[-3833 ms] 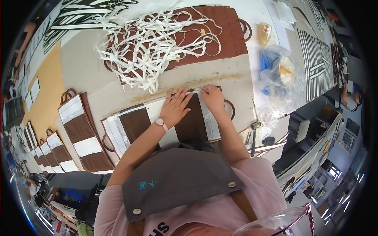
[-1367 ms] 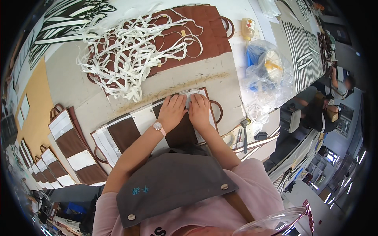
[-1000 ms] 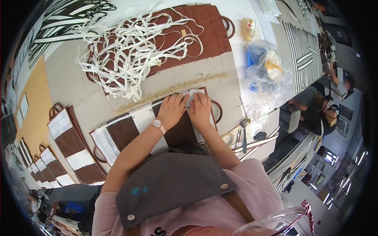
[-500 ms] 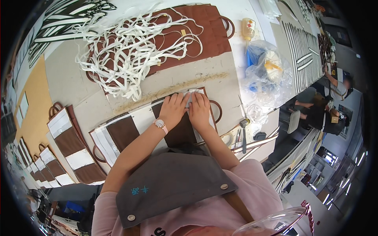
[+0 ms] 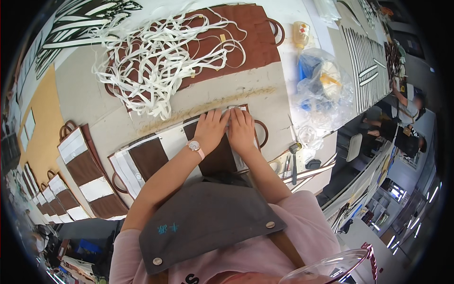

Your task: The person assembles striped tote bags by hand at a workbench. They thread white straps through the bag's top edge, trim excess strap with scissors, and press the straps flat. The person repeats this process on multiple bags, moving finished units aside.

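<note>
A bag panel with brown and white stripes (image 5: 148, 159) lies in front of me, with reddish-brown edging and a round brown handle (image 5: 260, 134) at its right end. My left hand (image 5: 211, 128) rests on its far edge, fingers stretched out flat. Beside it my right hand (image 5: 241, 128) presses on the same edge near the right corner, its fingers also extended. The two hands meet at the index fingers and thumbs. What lies under the fingertips is mostly hidden. A watch with a pink strap (image 5: 194, 146) is on my left wrist.
Tangled white strips (image 5: 156, 61) lie on a reddish-brown bag piece (image 5: 257, 40) beyond. At right are a glue bottle (image 5: 301, 34), a plastic bag (image 5: 326, 85) and a hammer (image 5: 294, 156). More striped panels (image 5: 90, 180) stand left. Co-workers (image 5: 407, 137) are far right.
My hands stay at the panel's far edge; the right one has shifted very slightly to the right. The whole view has moved a little.
</note>
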{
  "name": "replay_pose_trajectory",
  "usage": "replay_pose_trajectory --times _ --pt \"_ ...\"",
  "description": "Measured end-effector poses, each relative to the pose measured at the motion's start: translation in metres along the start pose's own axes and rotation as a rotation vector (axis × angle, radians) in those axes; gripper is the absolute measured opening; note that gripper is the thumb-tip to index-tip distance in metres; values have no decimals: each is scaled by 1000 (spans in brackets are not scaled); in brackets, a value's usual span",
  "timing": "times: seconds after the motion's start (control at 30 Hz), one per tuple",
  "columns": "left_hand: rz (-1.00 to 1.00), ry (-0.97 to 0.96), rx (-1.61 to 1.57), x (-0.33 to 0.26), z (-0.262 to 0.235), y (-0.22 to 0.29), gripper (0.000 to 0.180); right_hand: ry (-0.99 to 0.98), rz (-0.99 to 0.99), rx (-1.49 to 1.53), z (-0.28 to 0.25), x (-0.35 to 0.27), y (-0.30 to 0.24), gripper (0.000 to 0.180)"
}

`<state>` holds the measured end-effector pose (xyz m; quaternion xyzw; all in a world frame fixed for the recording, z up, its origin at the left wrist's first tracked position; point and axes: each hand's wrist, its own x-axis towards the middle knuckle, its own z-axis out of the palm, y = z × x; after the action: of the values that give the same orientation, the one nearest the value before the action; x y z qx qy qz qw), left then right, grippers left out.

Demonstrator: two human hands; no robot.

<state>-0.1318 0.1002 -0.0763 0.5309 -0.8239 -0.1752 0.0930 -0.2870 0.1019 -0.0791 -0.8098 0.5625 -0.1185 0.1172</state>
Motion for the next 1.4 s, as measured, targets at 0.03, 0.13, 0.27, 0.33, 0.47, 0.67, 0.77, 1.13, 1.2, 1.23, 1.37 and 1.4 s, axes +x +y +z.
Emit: replay_pose_trajectory --times 0.03,0.13,0.27,0.33,0.47,0.67,0.77,1.13,1.2,1.23,1.37,1.4 --pt "-2 -9 2 -1 -1 1 65 -5 -1 -16 2 0 0 49" --pt "-54 32 -79 -6 1 2 65 -19 11 -8 -1 -1 1 49" --pt "-8 93 -160 -15 1 -4 63 -38 65 49 -12 1 -8 48" --pt "5 75 -135 -12 1 -4 62 -41 24 -63 -4 -2 -8 48" --pt "16 50 -160 -10 -2 -7 57 -103 -20 -168 0 2 -7 46" --pt "-41 37 27 -71 -8 -22 72 -99 7 -4 -7 16 5 37" --pt "-204 47 84 -145 -24 -59 71 -1 -44 -165 8 -6 1 42" --pt "-727 275 225 -282 -56 -119 62 -91 -409 -41 17 17 -57 45" --pt "-694 304 207 -282 -53 -119 61 -67 -279 -20 16 21 -66 42" --pt "-668 313 247 -285 -54 -123 57 -10 -309 6 16 28 -78 38" --pt "-618 383 148 -284 -52 -131 58 -173 -573 196 27 41 -160 30" --pt "-619 397 128 -284 -50 -132 57 -184 -640 264 30 42 -192 29"
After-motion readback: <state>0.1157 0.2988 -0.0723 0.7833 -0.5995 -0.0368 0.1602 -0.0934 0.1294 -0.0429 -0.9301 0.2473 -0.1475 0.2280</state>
